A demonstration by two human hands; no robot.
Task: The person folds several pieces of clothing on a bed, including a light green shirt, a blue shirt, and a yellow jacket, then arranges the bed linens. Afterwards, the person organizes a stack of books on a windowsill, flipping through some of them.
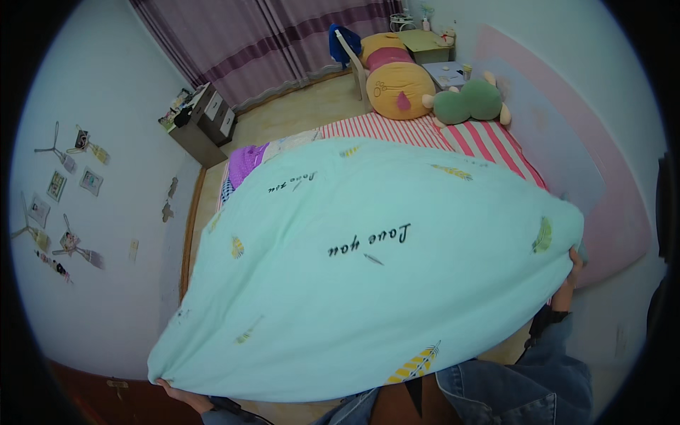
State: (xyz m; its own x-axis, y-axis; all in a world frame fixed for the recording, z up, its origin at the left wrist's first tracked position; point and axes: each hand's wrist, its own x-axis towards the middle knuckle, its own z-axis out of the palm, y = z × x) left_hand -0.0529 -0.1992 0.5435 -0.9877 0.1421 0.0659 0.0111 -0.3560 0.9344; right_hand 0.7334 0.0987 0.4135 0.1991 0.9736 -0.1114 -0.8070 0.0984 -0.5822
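Note:
A mint-green quilt point(304, 290) with yellow feather prints and dark lettering is spread wide in front of me, ballooning slightly over the bed. My left hand point(180, 397) grips its near left corner, low by the wall side. At the opposite end, my right hand point(572, 276) is closed on the quilt's right edge, close to the headboard. The fingers of both hands are partly tucked behind the cloth. Beneath the quilt lies a red-and-white striped bed sheet point(382, 129), mostly covered. A purple cloth point(246, 164) shows past the quilt's far left edge.
A pink and pale headboard point(623, 212) rises at the right. By it sit a green plush toy point(471, 105) and a large orange plush toy point(400, 91). A small cabinet point(202, 131) stands at the far left, before purple curtains point(241, 49). Hanging ornaments point(78, 244) line the left wall.

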